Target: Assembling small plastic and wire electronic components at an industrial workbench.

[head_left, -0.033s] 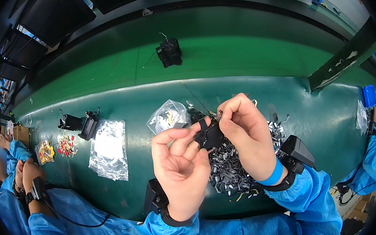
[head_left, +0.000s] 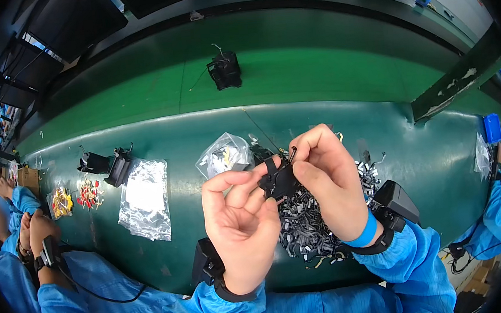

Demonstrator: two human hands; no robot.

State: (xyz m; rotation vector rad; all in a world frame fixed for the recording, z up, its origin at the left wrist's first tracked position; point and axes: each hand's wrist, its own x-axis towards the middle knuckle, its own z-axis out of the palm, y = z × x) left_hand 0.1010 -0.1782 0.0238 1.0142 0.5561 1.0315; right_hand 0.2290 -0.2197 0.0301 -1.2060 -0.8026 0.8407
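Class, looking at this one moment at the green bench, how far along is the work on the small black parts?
Done: nothing finished can be told apart; a black block sits alone further back. In hand: the left hand and right hand pinch one small black part between them, raised over the bench. Left: a large heap of loose black parts lies under the hands on the green table.
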